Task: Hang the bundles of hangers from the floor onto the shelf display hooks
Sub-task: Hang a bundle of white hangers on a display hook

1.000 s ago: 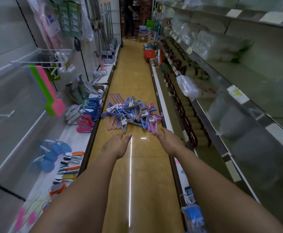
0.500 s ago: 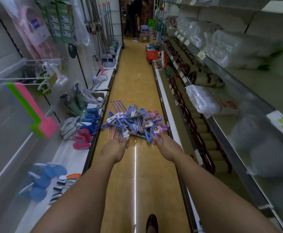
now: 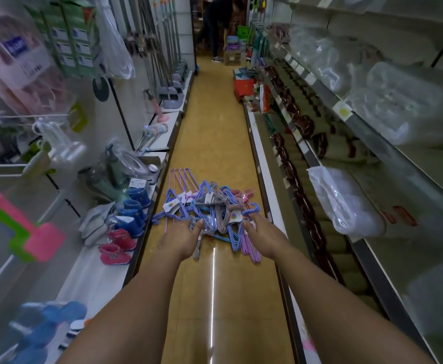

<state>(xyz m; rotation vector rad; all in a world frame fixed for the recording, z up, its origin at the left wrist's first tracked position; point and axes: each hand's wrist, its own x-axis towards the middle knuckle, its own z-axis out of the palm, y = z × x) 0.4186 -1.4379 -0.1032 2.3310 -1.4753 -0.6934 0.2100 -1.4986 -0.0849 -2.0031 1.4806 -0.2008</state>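
Observation:
A heap of hanger bundles [image 3: 209,206], blue, purple, pink and grey wire with white paper tags, lies on the tan aisle floor. My left hand [image 3: 181,239] reaches over the heap's near left edge with fingers stretched forward, fingertips at the hangers. My right hand [image 3: 263,236] reaches over the near right edge, fingers extended among the blue and purple hangers. Neither hand visibly grips anything. White wire display hooks [image 3: 28,116] stick out from the left wall panel.
Small blue and pink boots [image 3: 125,227] stand on the low left shelf beside the heap. Pink-green plastic items [image 3: 28,232] hang at left. Bagged goods [image 3: 346,200] fill the right shelves. A person [image 3: 217,24] bends over boxes at the aisle's far end.
I have moved forward and lower towards the heap. Both hands went from above bare floor to the near edge of the hangers.

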